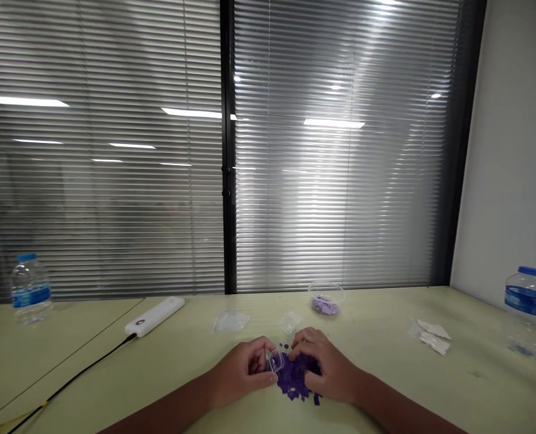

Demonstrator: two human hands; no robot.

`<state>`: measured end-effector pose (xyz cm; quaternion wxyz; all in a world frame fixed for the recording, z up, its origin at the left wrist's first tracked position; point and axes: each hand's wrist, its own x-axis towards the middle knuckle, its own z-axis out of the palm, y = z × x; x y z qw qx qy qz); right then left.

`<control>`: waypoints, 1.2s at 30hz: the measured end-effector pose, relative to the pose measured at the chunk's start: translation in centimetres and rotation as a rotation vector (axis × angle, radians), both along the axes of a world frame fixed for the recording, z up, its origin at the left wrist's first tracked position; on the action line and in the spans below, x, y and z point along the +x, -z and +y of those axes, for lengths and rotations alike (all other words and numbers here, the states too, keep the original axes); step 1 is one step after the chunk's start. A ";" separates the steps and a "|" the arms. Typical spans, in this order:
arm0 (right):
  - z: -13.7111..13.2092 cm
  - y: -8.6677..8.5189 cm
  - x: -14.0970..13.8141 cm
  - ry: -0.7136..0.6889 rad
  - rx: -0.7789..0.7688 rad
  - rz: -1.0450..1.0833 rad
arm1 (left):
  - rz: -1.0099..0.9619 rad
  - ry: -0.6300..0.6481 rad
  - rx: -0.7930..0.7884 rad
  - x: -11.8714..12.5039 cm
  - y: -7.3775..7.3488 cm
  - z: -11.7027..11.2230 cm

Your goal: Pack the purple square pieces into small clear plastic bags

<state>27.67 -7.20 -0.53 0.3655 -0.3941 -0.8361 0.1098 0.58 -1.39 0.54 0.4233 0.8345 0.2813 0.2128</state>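
Observation:
A loose pile of dark purple scraps lies on the table in front of me, flat and irregular, with a few strays around its edges. At its left side my left hand pinches a small clear plastic bag between thumb and fingers; the bag's mouth stands rounded and open towards the pile. My right hand rests over the right part of the pile, fingers curled down and thumb drawn in, closed on some of the scraps. Its fingertips are partly hidden among them.
Behind the pile stands a clear round tub with paler purple pieces inside. Clear plastic packets lie left of it, white wrappers to the right. Water bottles flank the pale table; a white cabled device lies left.

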 end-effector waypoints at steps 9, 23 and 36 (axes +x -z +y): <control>0.0 0.0 -0.3 0.045 0.075 -0.024 | -0.009 0.008 0.001 -0.1 0.0 -0.1; -0.2 -0.4 -1.1 0.102 0.141 0.117 | 0.009 0.020 0.031 -0.2 0.1 0.0; 0.4 0.2 -2.1 0.256 -0.023 0.285 | -0.076 -0.002 -0.047 0.0 0.2 0.4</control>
